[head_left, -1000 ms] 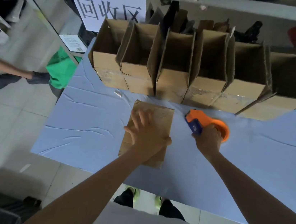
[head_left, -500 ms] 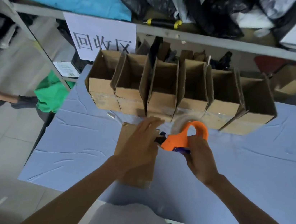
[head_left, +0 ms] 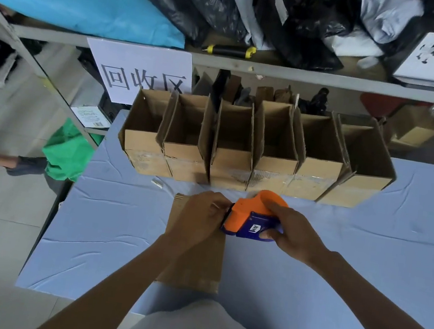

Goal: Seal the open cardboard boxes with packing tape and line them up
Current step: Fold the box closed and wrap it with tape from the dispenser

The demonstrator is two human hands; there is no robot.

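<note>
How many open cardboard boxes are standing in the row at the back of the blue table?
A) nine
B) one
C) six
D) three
C: six open boxes stand side by side along the far edge of the table, beyond the flat box that lies under the hands.

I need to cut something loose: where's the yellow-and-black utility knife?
The utility knife lies on the shelf above the row of boxes, just right of the paper sign.
</note>
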